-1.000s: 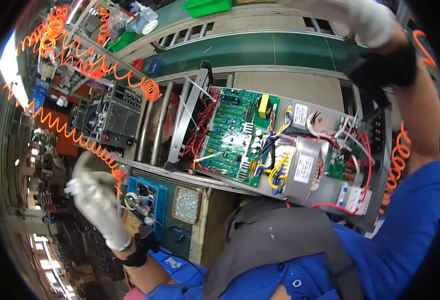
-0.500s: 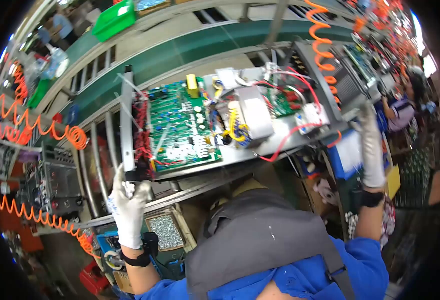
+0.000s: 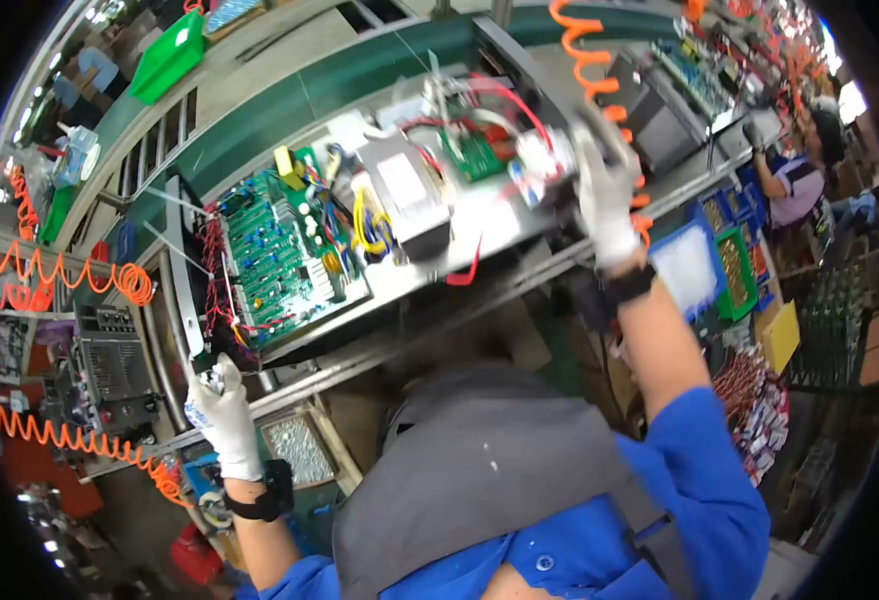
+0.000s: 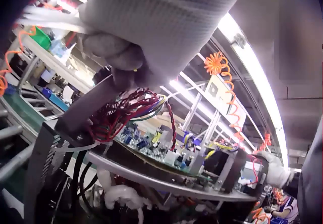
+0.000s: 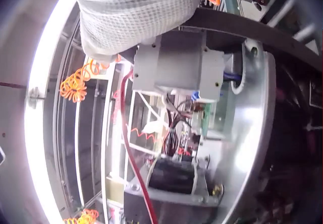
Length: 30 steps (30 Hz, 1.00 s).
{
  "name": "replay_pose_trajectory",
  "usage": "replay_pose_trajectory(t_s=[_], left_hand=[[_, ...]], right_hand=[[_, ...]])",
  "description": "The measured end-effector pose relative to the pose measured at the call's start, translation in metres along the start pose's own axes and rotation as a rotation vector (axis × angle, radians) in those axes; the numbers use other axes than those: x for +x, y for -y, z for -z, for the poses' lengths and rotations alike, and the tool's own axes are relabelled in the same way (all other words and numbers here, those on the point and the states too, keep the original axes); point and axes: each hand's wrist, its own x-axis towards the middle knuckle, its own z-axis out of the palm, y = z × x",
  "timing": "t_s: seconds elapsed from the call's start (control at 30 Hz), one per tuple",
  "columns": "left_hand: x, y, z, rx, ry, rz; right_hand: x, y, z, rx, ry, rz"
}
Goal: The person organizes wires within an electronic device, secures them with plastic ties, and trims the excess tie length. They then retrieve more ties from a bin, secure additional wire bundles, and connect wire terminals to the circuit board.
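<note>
An open metal equipment chassis (image 3: 495, 240) lies at a slant across the roller line. On it are a green circuit board (image 3: 270, 270), a grey transformer (image 3: 400, 185) and bundled wires. My white-gloved left hand (image 3: 225, 425) grips the near corner of the left end panel (image 3: 182, 285); in the left wrist view, curled fingers hold the dark panel (image 4: 83, 108) beside red wires (image 4: 108, 123). At the opposite end, my gloved right hand (image 3: 608, 200) holds the right end panel (image 3: 530, 65). Close under that glove (image 5: 136, 17), the right wrist view has a light-grey block (image 5: 176, 68) and a red wire (image 5: 127, 133).
Orange coiled hoses (image 3: 585, 60) hang near the right hand. Metal rollers (image 3: 172, 340) lie beyond the left panel, and a green belt (image 3: 310, 95) runs behind. A tray of small metal parts (image 3: 300, 448) sits in front. Another person (image 3: 800, 185) is at the far right.
My left hand has come to the left panel and taken hold. The right hand has moved from beside the unit onto its right panel. The chassis now stands more slanted in the head view.
</note>
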Motion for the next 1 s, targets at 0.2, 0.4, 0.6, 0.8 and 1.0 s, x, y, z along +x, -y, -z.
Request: replay_pose_trajectory(t_s=[0.2, 0.4, 0.6, 0.8, 1.0], left_hand=[[-0.041, -0.034, -0.024, 0.144, -0.102, -0.038], [-0.045, -0.041, -0.032, 0.166, -0.148, 0.053], [-0.050, -0.034, -0.038, 0.106, -0.205, 0.170], [-0.041, -0.027, -0.048, 0.491, -0.388, -0.091], [-0.018, -0.025, -0.034, 0.249, -0.250, 0.041]], right_hand=[[0.075, -0.020, -0.012, 0.167, 0.238, -0.263], [0.073, -0.022, -0.015, 0.464, 0.215, -0.332], [0.076, -0.029, -0.009, 0.228, 0.270, -0.122], [0.071, -0.044, -0.013, 0.191, 0.201, -0.029], [0.053, -0.054, -0.005, 0.264, 0.220, -0.172]])
